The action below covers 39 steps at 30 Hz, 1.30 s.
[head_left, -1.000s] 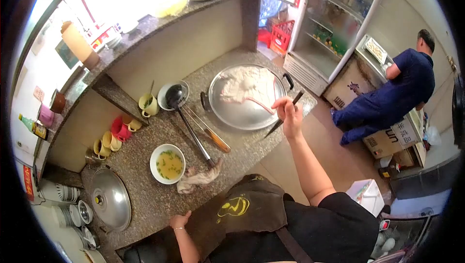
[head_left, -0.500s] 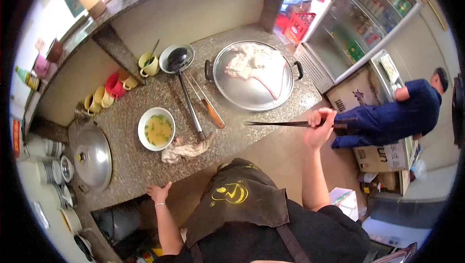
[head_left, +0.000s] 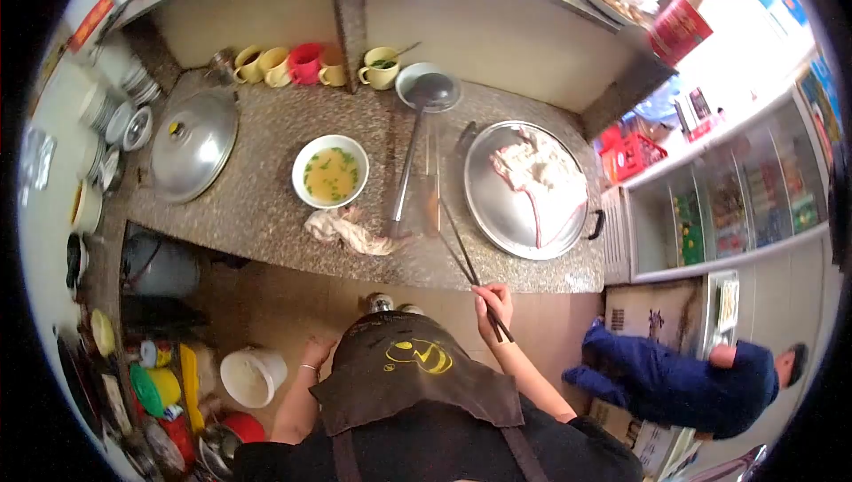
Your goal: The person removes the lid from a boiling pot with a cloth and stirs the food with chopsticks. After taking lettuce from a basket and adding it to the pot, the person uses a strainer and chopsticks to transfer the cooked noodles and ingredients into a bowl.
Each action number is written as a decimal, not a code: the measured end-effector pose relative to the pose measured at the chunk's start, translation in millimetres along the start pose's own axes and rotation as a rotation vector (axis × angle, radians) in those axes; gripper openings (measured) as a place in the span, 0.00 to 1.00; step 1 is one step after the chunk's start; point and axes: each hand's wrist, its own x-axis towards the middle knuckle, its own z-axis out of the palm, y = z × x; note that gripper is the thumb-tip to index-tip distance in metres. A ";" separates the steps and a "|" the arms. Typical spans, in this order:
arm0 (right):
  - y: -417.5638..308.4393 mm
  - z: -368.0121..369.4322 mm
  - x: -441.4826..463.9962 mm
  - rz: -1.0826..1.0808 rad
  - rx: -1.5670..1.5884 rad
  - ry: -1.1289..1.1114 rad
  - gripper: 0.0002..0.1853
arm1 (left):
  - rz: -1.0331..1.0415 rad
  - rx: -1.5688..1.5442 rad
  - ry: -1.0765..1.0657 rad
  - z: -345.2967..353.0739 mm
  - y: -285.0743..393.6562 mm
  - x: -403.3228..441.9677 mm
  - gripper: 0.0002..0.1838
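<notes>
My right hand (head_left: pixel 494 313) is closed around a pair of long dark chopsticks (head_left: pixel 462 257). Their tips point up and left, over the front of the counter near the wooden-handled tool. My left hand (head_left: pixel 318 351) hangs beside my apron, below the counter edge, its fingers loosely apart with nothing in them. On the counter in front of me stands a white bowl (head_left: pixel 302 175) of yellowish broth with chopped greens. A crumpled cloth (head_left: pixel 342 232) lies just below it. A ladle (head_left: pixel 410 158) rests with its head in a metal bowl (head_left: pixel 448 97).
To the right, a large pot lid (head_left: pixel 497 216) bears a white cloth (head_left: pixel 550 182). Several mugs (head_left: pixel 276 67) line the back wall. Another metal lid (head_left: pixel 200 149) lies left. A white bucket (head_left: pixel 253 375) stands on the floor. Another person (head_left: pixel 674 375) is beside the glass-door fridge (head_left: pixel 737 207).
The view has turned right and tilted down. My right hand has lowered, bringing the chopsticks' tips toward the counter. My left hand has moved from the counter edge to beside my apron.
</notes>
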 end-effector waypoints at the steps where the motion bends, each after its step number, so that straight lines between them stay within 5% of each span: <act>1: 6.8 -3.7 7.9 0.010 -0.030 -0.030 0.07 | -0.121 -0.104 0.117 20.5 -8.5 -1.5 0.45; 3: 23.2 -3.7 21.8 -0.076 -0.097 -0.094 0.10 | -0.264 -0.230 0.230 58.0 -37.2 11.7 0.43; 5: 29.8 -0.2 33.9 -0.308 -0.233 -0.291 0.13 | -0.086 -0.245 0.268 89.2 -69.9 20.3 0.41; 7: 65.9 10.6 42.6 -0.326 -0.298 -0.461 0.15 | -0.252 -0.475 0.246 85.4 -29.4 -8.6 0.40; 15: 101.0 57.2 100.6 -0.661 -0.548 -0.756 0.30 | -0.278 -0.564 0.473 148.9 14.4 -76.8 0.37; 17: 112.6 70.2 99.2 -0.641 -0.499 -0.768 0.32 | -0.308 -0.585 0.298 168.8 9.3 -85.5 0.37; 23: 48.7 90.2 66.3 -0.641 -0.344 -0.608 0.27 | -0.419 -0.692 0.297 240.2 -37.7 -93.5 0.41; 28: -4.1 128.9 -24.1 -0.601 -0.194 -0.970 0.19 | -0.398 -0.491 -0.028 290.6 -80.6 -65.3 0.46; 33: 22.8 208.8 -86.3 -0.361 -0.201 -1.059 0.19 | -0.461 -0.511 -0.226 311.3 -92.3 -57.2 0.53; 35: 63.8 247.0 -91.9 -0.287 -0.199 -1.041 0.19 | -0.552 -0.595 -0.144 307.7 -98.4 -62.6 0.55; 39: 144.0 336.1 -60.3 0.890 0.221 -0.574 0.23 | -0.584 -0.475 -0.093 311.6 -120.1 -63.9 0.58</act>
